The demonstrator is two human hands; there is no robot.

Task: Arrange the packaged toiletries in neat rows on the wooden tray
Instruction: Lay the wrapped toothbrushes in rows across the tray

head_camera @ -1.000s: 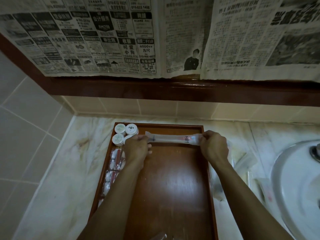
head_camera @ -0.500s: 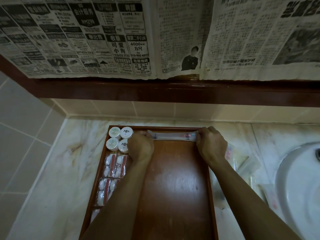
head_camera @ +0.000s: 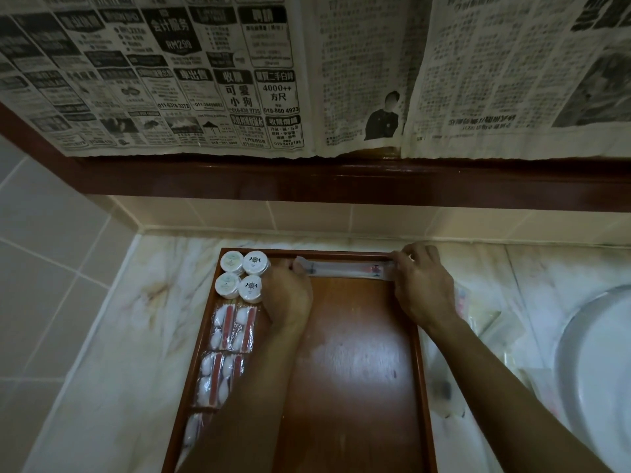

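wooden tray (head_camera: 348,387) holds four round white tubs (head_camera: 241,278) in a two-by-two block just left of the left hand (head_camera: 288,295); below them, clear cotton-swab packets (head_camera: 234,324) run in pairs down the tray's left wall, beside the left forearm. long clear toothbrush packet (head_camera: 345,269) lies along the tray's far wall, spanning between both hands. left hand's curled fingers pinch its left end; right hand (head_camera: 421,288) pinches its right end at the far right corner.

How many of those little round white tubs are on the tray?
4, in a two-by-two block in the wooden tray's far left corner: far left, far right, near left, near right. The left hand may hide more.
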